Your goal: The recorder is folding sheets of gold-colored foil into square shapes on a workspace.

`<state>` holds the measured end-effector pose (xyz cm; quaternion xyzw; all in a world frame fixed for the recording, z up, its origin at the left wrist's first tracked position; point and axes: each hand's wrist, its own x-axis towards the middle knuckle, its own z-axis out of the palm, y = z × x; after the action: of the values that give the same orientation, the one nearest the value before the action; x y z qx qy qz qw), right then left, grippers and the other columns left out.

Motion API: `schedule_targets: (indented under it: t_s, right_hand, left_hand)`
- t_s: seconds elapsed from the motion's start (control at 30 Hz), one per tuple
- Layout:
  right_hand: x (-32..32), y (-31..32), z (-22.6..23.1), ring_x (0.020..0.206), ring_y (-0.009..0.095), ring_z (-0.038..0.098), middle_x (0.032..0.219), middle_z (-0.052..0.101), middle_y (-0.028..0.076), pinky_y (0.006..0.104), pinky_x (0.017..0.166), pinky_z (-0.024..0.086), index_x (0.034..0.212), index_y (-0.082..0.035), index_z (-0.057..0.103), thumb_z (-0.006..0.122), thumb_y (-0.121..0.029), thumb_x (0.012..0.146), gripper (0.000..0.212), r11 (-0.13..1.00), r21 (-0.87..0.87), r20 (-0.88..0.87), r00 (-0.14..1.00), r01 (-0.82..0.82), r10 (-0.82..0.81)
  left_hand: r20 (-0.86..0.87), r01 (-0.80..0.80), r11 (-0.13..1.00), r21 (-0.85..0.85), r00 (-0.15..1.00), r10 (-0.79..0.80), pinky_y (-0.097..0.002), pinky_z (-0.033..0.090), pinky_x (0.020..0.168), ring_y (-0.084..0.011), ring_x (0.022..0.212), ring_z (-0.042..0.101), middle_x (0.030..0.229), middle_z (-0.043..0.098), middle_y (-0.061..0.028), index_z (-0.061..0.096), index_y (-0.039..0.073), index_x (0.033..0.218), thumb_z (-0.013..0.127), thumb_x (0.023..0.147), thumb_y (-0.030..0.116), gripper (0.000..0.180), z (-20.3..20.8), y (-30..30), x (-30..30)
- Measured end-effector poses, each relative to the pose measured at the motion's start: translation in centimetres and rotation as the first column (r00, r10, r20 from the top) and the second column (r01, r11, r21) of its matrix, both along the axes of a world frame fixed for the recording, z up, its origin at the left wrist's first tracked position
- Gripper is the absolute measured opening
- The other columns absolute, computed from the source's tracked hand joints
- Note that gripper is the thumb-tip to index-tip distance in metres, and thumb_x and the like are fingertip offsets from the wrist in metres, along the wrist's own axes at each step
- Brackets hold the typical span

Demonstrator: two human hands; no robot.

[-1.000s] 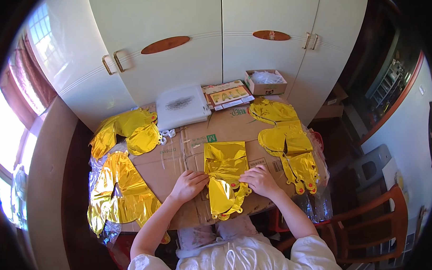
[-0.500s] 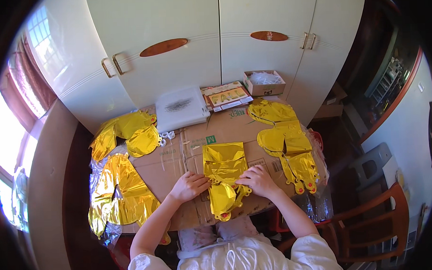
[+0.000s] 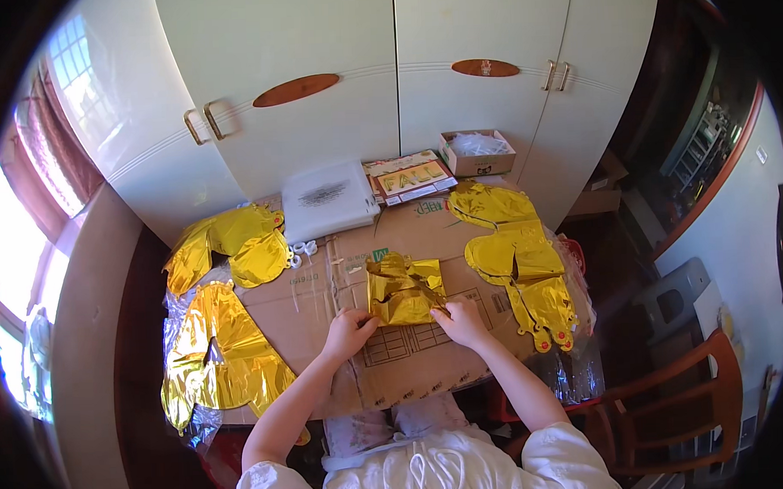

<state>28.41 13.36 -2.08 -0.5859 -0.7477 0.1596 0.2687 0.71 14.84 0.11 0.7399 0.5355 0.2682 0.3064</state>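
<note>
In front of me a gold foil balloon [image 3: 406, 303] lies flat and folded into a small, creased square. My left hand [image 3: 351, 333] is closed on its lower left corner, fingers curled. At the lower right corner my right hand [image 3: 461, 320] pinches the near edge. More flat gold foil balloons lie around it: one at the far left [image 3: 227, 242], one at the near left [image 3: 223, 354] and one on the right [image 3: 517, 262], which has small red-marked tabs at its near end.
Flattened brown cardboard [image 3: 324, 290] covers the table. Along the back are a stack of clear plastic bags [image 3: 330, 203], a printed flat package [image 3: 406, 177] and a small box [image 3: 479, 159] of translucent pieces. White rings [image 3: 301, 250] sit beside the bags. A wooden chair [image 3: 673, 407] stands at right.
The balloon's near part, which hung toward me with its tabs, is now folded up and away over the rest. Both hands moved slightly with it and still grip its near edge.
</note>
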Motion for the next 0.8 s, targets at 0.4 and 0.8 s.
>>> schedule_targets:
  t_s: [0.4,0.8]
  right_hand:
    - [-1.7,0.2,-1.4,0.071,0.036,0.063,0.077,0.065,0.016,0.0474,0.064,0.046,0.111,-0.003,0.05,0.071,-0.023,0.083,0.041,0.964,0.233,0.037,0.989,0.128,-0.141]
    - [-2.6,-0.2,0.4,0.065,0.03,0.062,0.073,0.063,0.011,0.0418,0.061,0.045,0.132,-0.005,0.047,0.072,-0.019,0.081,0.059,0.941,0.322,0.115,0.982,0.104,-0.148]
  left_hand:
    - [-0.289,-0.165,0.973,0.159,0.935,0.206,-0.0433,0.049,0.083,-0.0329,0.093,0.061,0.089,0.065,-0.015,0.074,0.005,0.077,0.063,0.085,0.033,0.031,-0.7,0.6,2.3]
    - [-0.319,-0.257,0.911,0.323,0.876,0.361,-0.0461,0.046,0.076,-0.0319,0.09,0.061,0.094,0.063,-0.013,0.063,0.005,0.099,0.066,0.083,0.032,0.031,-0.8,-0.2,2.8]
